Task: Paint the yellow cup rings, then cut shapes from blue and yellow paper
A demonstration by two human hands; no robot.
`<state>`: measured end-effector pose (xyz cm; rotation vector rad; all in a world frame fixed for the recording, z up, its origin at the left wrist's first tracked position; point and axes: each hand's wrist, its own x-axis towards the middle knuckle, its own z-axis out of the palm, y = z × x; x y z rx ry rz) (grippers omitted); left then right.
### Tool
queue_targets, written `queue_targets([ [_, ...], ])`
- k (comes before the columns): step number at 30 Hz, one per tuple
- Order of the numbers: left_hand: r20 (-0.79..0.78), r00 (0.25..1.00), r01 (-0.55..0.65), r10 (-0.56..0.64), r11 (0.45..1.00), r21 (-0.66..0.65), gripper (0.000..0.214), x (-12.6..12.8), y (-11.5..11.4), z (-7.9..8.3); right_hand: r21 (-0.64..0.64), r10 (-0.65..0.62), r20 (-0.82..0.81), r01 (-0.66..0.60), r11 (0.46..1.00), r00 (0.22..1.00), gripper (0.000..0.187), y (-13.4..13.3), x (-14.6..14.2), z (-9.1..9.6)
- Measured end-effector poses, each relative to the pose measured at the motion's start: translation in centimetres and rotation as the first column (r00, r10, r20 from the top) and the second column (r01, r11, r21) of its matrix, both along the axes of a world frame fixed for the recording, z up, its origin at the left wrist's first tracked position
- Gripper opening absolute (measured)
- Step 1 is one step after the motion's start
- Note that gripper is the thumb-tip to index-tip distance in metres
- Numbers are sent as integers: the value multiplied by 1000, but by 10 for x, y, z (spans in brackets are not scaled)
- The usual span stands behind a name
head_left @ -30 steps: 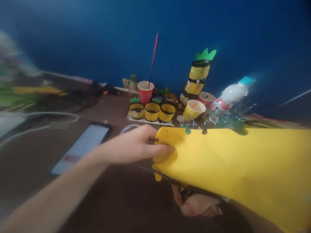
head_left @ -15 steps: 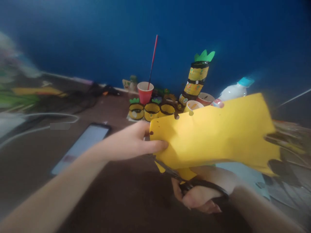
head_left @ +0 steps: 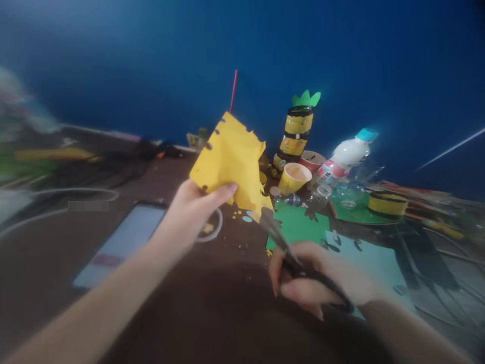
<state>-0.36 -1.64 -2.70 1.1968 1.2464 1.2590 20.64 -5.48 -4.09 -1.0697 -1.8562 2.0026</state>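
My left hand (head_left: pixel 197 207) grips a yellow sheet of paper (head_left: pixel 231 156) by its lower left part, thumb on top. The sheet is held up off the table, and its edges are notched with small cut-outs. My right hand (head_left: pixel 306 283) is closed round the handles of black scissors (head_left: pixel 282 242). Their blades point up and left, with the tips by the lower right corner of the sheet; blur hides whether they touch it. Behind the right hand lie a green sheet (head_left: pixel 303 225) and a light blue sheet (head_left: pixel 373 258) with holes in it.
A phone (head_left: pixel 121 242) lies at the left, near a white ring-shaped item (head_left: pixel 217 225). Yellow scraps dot the table (head_left: pixel 212 303). Farther back stand a pineapple-like tower (head_left: pixel 297 134), a yellow cup (head_left: pixel 293 179) and a white bottle (head_left: pixel 346 156). A blue wall (head_left: pixel 170 65) rises behind.
The yellow sheet has been swung up and turned leftward, uncovering the green and blue sheets. The scissors, earlier at its lower left edge, now point at its lower right corner.
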Motion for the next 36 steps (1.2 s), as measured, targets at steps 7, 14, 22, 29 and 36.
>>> queue_targets([
  [7,9,997,78,-78,997,11,34,14,-15,-10,341,-565,-270,626,701,780,14,0,-14,-9],
  [14,-35,994,108,-108,994,12,30,29,-27,-11,360,-599,-244,644,675,763,14,0,-18,-13],
  [22,-34,997,74,-73,997,10,29,35,-33,-20,399,-652,-189,664,632,734,9,-2,-21,-9],
  [29,47,997,66,-65,998,-19,33,40,-38,-26,454,-663,-174,657,602,728,10,-3,-23,-9],
  [36,66,995,83,-81,996,-36,31,44,-39,-29,548,-669,-164,631,549,725,8,-7,-24,-10],
])
